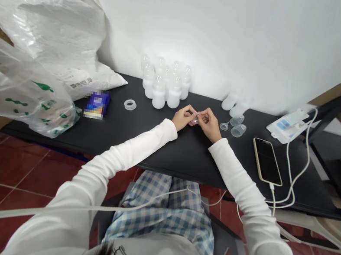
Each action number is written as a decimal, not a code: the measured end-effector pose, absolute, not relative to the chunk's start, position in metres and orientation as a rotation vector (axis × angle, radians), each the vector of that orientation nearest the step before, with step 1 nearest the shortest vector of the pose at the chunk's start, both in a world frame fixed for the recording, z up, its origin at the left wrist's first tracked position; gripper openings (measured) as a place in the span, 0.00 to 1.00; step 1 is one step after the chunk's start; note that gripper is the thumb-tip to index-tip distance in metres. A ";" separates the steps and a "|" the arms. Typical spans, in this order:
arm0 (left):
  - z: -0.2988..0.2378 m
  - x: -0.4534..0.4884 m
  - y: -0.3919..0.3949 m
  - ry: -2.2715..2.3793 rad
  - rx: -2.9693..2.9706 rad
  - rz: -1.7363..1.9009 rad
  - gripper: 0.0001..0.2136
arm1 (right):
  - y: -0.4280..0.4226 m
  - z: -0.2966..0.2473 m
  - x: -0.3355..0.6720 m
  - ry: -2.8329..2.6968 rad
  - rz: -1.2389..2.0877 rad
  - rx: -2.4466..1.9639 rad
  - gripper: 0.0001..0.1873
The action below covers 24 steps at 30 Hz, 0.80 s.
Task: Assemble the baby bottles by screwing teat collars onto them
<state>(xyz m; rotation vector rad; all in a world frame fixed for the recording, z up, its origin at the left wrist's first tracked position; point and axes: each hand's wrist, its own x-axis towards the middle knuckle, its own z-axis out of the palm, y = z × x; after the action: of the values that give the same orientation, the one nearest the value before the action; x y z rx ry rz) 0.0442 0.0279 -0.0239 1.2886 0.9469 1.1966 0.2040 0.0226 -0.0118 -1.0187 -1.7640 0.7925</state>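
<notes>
My left hand [184, 117] and my right hand [209, 123] meet over the middle of the black table. Both sets of fingers are pinched around a small round translucent piece [195, 119], which looks like a bottle ring or teat; the fingers cover much of it. Just right of my right hand lies a clear bottle teat [224, 126], beside two clear domed caps [238, 130]. Behind my left hand stands a cluster of white baby bottles [174, 95] with clear domed tops. To its left, white bottle rings [130, 104] rest on the table, apparently stacked.
More white bottles [229, 100] stand against the wall at right. A phone [268, 161] with a charging cable and a white-and-blue package [289, 125] lie farther right. Plastic bags [27, 93] and a blue box [97, 104] occupy the left. A cable hangs across my lap.
</notes>
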 end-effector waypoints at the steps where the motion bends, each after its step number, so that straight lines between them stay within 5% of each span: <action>1: -0.024 0.044 0.028 0.947 1.294 1.197 0.14 | 0.022 -0.011 0.203 -1.758 0.788 -1.014 0.23; 24: -0.027 0.047 0.031 0.981 1.241 1.235 0.10 | 0.032 -0.023 0.203 -1.643 0.855 -0.988 0.28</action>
<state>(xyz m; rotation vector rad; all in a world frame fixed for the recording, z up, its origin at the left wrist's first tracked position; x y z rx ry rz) 0.0470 0.0307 -0.0268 1.2413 0.9810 1.2353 0.2029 0.0322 -0.0232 -0.9883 -1.6433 0.8546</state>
